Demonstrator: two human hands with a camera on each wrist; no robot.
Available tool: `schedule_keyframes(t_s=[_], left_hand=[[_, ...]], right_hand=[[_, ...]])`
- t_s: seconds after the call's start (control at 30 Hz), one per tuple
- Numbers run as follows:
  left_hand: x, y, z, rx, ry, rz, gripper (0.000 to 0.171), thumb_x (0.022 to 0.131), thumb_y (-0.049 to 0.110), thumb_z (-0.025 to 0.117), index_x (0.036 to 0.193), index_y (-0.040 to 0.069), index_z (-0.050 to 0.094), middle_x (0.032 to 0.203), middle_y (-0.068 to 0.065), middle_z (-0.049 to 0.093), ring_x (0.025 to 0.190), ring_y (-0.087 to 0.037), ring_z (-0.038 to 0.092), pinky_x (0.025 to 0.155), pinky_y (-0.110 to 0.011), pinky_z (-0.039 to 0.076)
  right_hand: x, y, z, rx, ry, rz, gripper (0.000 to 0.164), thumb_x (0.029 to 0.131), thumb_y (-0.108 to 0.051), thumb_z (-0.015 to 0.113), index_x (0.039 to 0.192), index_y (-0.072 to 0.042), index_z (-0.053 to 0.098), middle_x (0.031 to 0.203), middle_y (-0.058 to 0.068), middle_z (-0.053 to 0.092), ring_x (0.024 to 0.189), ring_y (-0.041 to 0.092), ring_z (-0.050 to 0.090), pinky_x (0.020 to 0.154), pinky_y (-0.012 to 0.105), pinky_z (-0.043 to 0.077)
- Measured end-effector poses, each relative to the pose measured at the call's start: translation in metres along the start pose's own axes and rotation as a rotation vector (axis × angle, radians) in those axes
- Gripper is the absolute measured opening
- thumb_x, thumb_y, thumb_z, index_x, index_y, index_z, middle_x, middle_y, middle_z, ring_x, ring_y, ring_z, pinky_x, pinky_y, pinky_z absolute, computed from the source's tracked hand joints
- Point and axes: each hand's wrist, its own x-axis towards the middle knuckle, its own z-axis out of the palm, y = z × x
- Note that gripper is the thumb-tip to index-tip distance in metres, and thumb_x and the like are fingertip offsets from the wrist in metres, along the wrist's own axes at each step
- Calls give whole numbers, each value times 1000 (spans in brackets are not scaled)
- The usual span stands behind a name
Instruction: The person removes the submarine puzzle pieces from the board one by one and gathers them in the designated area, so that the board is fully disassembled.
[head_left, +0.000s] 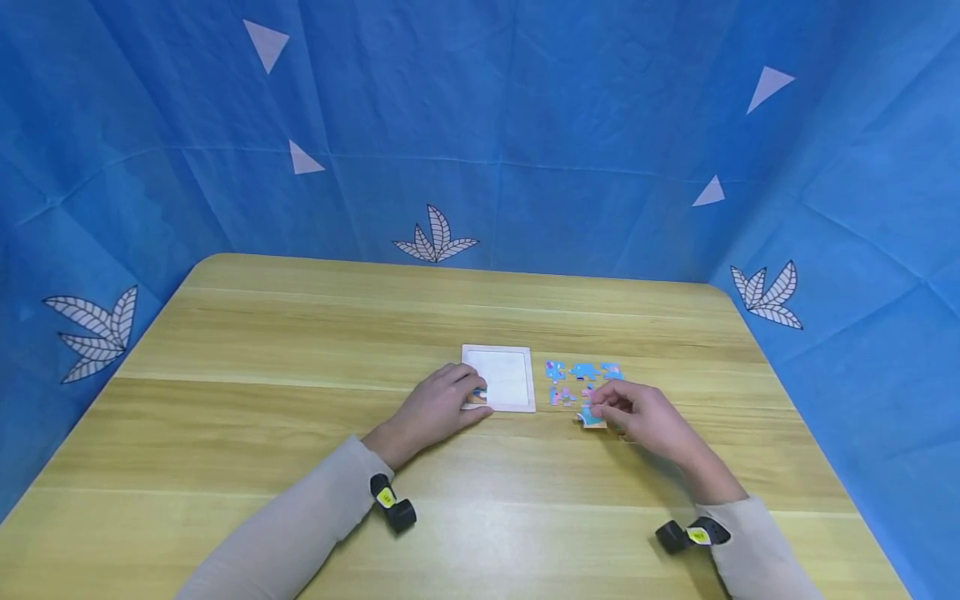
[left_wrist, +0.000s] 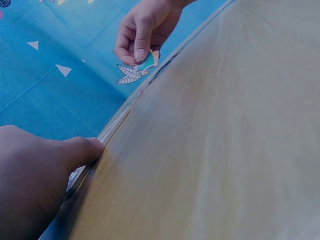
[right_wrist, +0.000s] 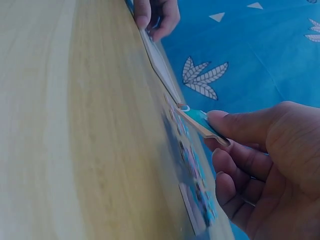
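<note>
A white square puzzle tray (head_left: 506,379) lies on the table, with a puzzle piece (head_left: 477,397) in its near left corner, partly covered by my left hand (head_left: 442,404). That hand grips the corner, its thumb along the near edge and its fingers bent over the left side. To the right of the tray, my right hand (head_left: 645,417) pinches a teal puzzle piece (head_left: 591,419) between thumb and forefinger. In the right wrist view this puzzle piece (right_wrist: 199,120) is tilted, its wooden edge showing. Just beyond it lie several loose puzzle pieces (head_left: 583,372), some hidden by the right hand.
The wood-grain table (head_left: 300,333) has rounded far corners. Behind it and along its sides hangs a blue cloth (head_left: 525,125) with white triangles and leaf prints. A black strap with a small camera (head_left: 393,504) circles the left wrist, and a similar camera (head_left: 675,536) the right.
</note>
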Motion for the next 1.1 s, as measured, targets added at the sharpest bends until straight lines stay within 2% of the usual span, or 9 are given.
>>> schedule_keyframes(t_s=[0.5,0.83,1.1], left_hand=[[-1,1,-1,7,-20,-18,41,90,44,68,113,10,69,115,-5,62,110,-21,58,100,-34,46],[0,-1,0,13,13,15,39,90,44,69,110,11,69,113,-4,62,108,-20,58,98,-33,46],[0,-1,2,15,6,12,39,91,44,68,111,11,68,114,-4,62,109,-20,58,99,-33,46]], right_hand=[[-7,10,-5,4,-37,35,5,92,-14,69,93,-9,68,77,3,62,63,15,53,53,24,48],[-7,11,-3,-69,-21,21,3,90,-13,72,92,-12,71,76,-3,62,65,12,52,54,24,46],[-6,11,-3,-107,-11,19,4,88,-11,73,92,-13,72,78,-4,62,68,13,53,56,25,46]])
